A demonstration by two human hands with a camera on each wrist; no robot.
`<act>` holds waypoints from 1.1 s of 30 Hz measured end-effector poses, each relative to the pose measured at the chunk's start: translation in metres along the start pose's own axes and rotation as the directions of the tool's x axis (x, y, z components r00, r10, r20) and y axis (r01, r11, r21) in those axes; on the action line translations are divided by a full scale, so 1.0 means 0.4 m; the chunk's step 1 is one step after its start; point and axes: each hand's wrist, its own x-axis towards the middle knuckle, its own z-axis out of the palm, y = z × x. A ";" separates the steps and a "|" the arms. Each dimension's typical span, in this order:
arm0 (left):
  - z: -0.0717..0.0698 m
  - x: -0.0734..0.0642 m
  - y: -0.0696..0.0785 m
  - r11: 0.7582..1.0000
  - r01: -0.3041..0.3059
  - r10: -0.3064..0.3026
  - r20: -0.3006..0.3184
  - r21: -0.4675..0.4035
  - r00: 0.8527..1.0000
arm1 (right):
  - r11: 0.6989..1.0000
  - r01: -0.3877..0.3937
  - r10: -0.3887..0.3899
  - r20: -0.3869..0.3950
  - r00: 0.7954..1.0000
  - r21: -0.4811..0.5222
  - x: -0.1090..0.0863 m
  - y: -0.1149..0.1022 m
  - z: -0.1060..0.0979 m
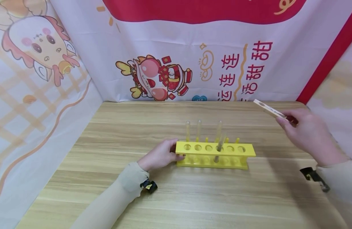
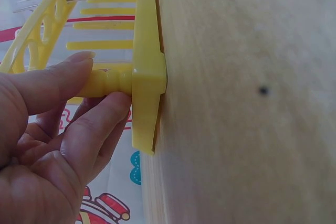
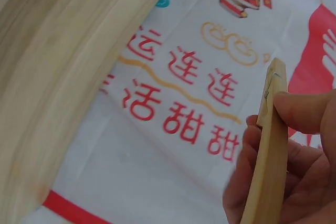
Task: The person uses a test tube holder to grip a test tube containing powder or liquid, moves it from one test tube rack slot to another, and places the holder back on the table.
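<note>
A yellow test tube rack [image 1: 216, 149] stands on the wooden table. My left hand [image 1: 160, 155] grips its left end post [image 2: 107, 82], thumb on one side and fingers on the other. One test tube [image 1: 220, 144], greyish in its lower part, leans in a hole of the rack. Behind the holes, several clear test tubes [image 1: 199, 130] stand with rounded ends up. To the right of the rack and above the table, my right hand [image 1: 310, 135] holds a wooden test tube holder [image 3: 270, 145] between thumb and fingers. Its far end points up and left in the head view.
Bare yellow pegs [image 1: 237, 140] rise at the rack's back right. The wood-grain table [image 1: 130, 127] runs back to a printed white cloth [image 1: 170, 38] hanging behind it. More printed cloth [image 1: 44, 105] hangs along the left side.
</note>
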 end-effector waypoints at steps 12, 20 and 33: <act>-0.003 -0.004 0.002 0.999 0.049 -0.049 0.003 0.010 0.999 | 0.986 -0.163 0.166 0.088 0.982 -0.041 0.008 0.160 0.037; -0.003 -0.002 0.001 0.999 0.046 -0.046 0.006 0.006 0.999 | 0.979 -0.191 0.202 0.206 0.957 -0.073 0.004 0.252 0.051; 0.001 0.004 -0.004 1.000 0.026 -0.026 0.013 -0.008 1.000 | 0.946 -0.289 0.325 0.417 0.849 -0.149 0.006 0.341 0.061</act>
